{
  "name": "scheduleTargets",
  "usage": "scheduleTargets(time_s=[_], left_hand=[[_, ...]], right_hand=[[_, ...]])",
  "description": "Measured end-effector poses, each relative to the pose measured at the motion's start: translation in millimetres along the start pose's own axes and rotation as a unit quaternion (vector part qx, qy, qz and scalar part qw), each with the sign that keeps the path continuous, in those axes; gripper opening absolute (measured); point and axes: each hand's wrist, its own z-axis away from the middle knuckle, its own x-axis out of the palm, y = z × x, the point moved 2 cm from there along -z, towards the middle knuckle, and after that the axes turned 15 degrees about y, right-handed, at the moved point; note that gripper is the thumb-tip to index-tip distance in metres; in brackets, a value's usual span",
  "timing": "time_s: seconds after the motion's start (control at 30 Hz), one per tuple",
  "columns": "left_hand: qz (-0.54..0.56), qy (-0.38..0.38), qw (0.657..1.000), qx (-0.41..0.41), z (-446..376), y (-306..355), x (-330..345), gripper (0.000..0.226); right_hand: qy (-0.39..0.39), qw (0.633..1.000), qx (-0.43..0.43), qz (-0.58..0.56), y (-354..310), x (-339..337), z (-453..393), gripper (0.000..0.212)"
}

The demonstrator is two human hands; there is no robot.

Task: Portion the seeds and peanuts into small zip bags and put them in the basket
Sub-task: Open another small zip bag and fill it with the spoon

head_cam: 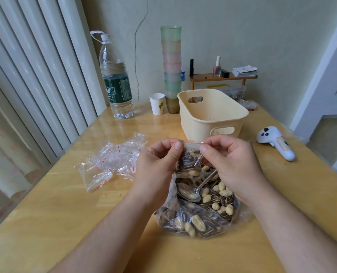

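A small zip bag (189,161) with a red seal line hangs between my hands, holding sunflower seeds and a few peanuts. My left hand (159,162) pinches its top left corner. My right hand (228,160) pinches the top right end of the seal. Below them a large clear bag (199,217) of seeds and peanuts lies open on the table, with a metal spoon (191,192) resting in it. The cream basket (213,113) stands just behind my hands. A heap of unfilled zip bags (114,160) lies to the left.
On the wooden table (65,223) stand a big water bottle (115,79), a paper cup (157,103) and a tall stack of coloured cups (172,69). A white controller (276,143) lies at the right. A small shelf (222,76) with bottles sits against the wall.
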Motion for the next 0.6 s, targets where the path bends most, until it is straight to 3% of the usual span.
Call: scheduleTargets(time_s=[0.17, 0.4, 0.6], left_hand=[[0.006, -0.003, 1.0, -0.021, 0.4, 0.2, 2.2, 0.019], [-0.027, 0.012, 1.0, -0.008, -2.6, -0.7, -0.7, 0.012], [-0.073, 0.027, 0.997, 0.027, -3.4, -2.0, -2.0, 0.021]], right_hand=[[0.026, 1.0, 0.002, -0.012, 0.2, -2.7, -2.2, 0.014], [0.007, 0.997, 0.068, -0.046, 2.1, -0.1, -3.3, 0.027], [0.005, 0.994, 0.099, -0.048, 4.8, -0.3, -3.8, 0.019]])
